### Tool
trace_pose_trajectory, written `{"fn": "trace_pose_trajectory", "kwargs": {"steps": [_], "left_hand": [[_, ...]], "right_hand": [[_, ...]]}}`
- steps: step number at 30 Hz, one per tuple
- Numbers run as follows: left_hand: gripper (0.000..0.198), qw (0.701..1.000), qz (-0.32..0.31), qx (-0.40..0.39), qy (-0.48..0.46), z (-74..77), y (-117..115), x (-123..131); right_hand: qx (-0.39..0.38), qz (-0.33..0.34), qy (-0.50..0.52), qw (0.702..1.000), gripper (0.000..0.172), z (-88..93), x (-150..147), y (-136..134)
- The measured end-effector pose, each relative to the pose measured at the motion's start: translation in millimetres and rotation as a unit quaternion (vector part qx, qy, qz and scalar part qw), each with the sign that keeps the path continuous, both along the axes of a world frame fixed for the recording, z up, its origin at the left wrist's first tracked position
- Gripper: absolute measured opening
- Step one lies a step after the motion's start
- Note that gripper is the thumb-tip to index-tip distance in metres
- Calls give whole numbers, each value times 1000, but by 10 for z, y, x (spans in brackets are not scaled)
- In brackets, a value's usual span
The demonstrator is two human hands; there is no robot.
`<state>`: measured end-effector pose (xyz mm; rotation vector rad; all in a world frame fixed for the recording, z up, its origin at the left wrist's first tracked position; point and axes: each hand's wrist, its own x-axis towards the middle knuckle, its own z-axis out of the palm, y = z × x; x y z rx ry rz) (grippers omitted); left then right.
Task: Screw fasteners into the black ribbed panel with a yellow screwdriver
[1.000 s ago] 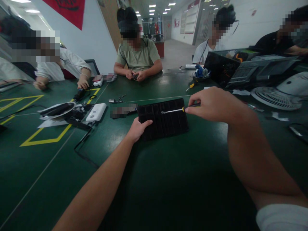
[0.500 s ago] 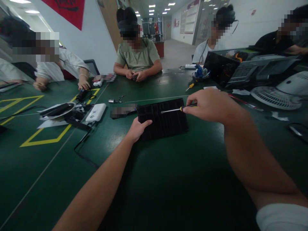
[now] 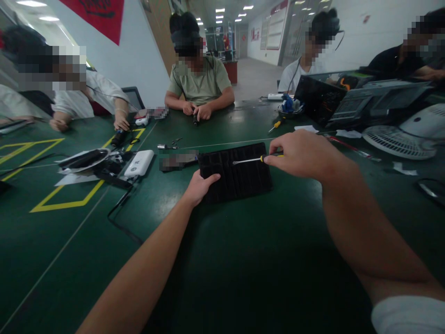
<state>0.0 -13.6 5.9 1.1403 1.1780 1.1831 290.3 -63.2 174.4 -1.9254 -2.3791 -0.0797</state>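
A flat black rectangular panel (image 3: 243, 181) with ridges and compartments lies at the middle of the table, slightly tilted in view. My left hand (image 3: 200, 186) grips its left edge, thumb on top and the other fingers hidden beneath. Above the panel, my right hand (image 3: 295, 152) pinches the yellow-and-black handle of a screwdriver (image 3: 247, 161). Its metal shaft points left, the tip over the panel's middle; whether the tip touches the surface I cannot tell. Just beyond the left edge lies a dark blurred-out object (image 3: 178, 161).
On the green table (image 3: 243, 269), a white power bank (image 3: 139, 163) and cables lie left. A small metal cylinder (image 3: 162, 146) and another screwdriver (image 3: 276, 125) lie farther back. A white fan (image 3: 399, 139) and computer cases (image 3: 368, 99) stand right. Several people sit around.
My right hand has shifted very slightly, with the screwdriver tip over about the same spot. The person opposite has turned and lowered the small dark object in their hands.
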Motion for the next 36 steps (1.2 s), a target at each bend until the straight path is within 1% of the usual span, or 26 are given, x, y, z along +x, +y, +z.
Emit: {"fn": "trace_pose_trajectory", "kwargs": {"steps": [6,10,15,23,29,36], "left_hand": [[49,1000,4,4,8,1,0,0],[47,1000,9,2,4,24,-14,17],[45,1000,8,-2,0,36,-18,21],[48,1000,7,-3,-4,4,-2,16],[47,1000,5,-1,-2,13,-5,12],[52,1000,5,-2,-2,11,-12,5]], "right_hand": [[-13,-8,-19,1000,40,-6,-30,-4],[-24,-3,-10,1000,36,-12,-30,4],[4,-3,2,1000,28,-47,-16,18],[20,-1,2,1000,21,-73,-5,25],[0,-6,0,1000,24,-50,-11,24],[-15,-8,-17,1000,36,-36,-4,8]]}}
